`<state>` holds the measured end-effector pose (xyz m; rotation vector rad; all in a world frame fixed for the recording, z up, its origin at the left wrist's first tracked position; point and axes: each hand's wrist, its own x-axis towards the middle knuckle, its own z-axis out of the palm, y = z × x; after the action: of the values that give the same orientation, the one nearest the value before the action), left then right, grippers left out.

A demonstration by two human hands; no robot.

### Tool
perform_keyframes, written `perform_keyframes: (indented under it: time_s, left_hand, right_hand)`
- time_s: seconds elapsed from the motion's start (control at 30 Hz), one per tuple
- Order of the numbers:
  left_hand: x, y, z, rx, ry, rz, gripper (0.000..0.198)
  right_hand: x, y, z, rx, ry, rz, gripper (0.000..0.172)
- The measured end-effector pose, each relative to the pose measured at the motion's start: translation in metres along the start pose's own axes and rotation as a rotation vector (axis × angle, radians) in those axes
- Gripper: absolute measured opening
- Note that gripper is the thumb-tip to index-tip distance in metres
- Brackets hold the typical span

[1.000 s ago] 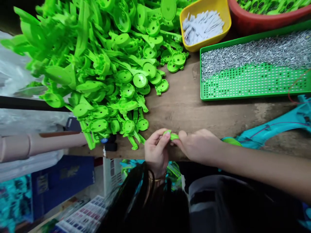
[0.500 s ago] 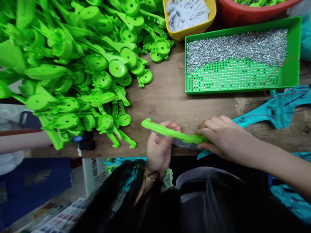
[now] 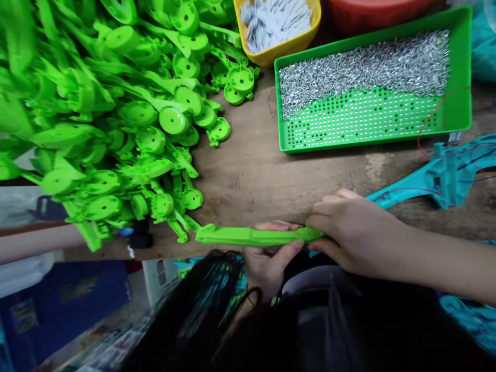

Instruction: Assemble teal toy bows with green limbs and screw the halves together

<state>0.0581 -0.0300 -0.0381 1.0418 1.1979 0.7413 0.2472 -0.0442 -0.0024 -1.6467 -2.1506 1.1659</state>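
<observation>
A long, narrow bright green plastic part [image 3: 236,236] is held almost level between my two hands at the front edge of the table. My left hand [image 3: 271,261] grips it from below, thumb on the near side and fingers curled round the far side. The right end is wrapped in the closed fingers of my right hand [image 3: 344,227], which hide that end. Left of the part, its free end lies close to a large heap of similar green plastic parts [image 3: 172,121]. A turquoise plastic part [image 3: 403,188] with thin wires lies beyond my right wrist.
A green perforated tray [image 3: 349,142] holds many small silvery screw-like pieces. Behind it stand a yellow bin [image 3: 267,58] with pale strips and a red tub [image 3: 372,18]. Another person's forearm [image 3: 42,243] reaches in at the left edge. Dark hair covers part of the lower view.
The green part has swung from a slant to nearly level, and its free end has come lower and left. My left hand has shifted right along it, thumb now pressing its side.
</observation>
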Motion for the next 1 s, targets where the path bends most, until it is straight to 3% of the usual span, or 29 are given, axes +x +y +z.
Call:
perform_keyframes:
  time_s: [0.2,0.37,0.47,0.53,0.77,1.0]
  left_hand:
    - [0.010,-0.002,-0.008,-0.159,-0.133,-0.028,0.027]
    - [0.013,0.000,-0.001,-0.177,-0.174,0.177,0.012]
    - [0.010,0.000,0.003,-0.141,-0.142,0.218,0.011]
    - [0.010,0.001,0.001,-0.107,-0.129,0.206,0.011]
    - [0.021,0.002,-0.023,0.111,-0.268,0.248,0.026]
    - [0.020,0.000,-0.021,0.106,-0.300,0.364,0.023]
  right_hand:
    - [-0.001,-0.001,0.003,-0.083,0.049,0.013,0.013]
    - [-0.004,-0.006,0.010,-0.189,0.126,-0.027,0.014]
    - [-0.006,-0.007,0.011,-0.204,0.155,-0.047,0.013]
    - [-0.007,-0.006,0.010,-0.193,0.149,-0.062,0.014]
    - [0.000,-0.007,0.008,-0.097,0.049,-0.069,0.016]
    - [0.011,-0.009,0.006,0.068,-0.020,-0.085,0.022]
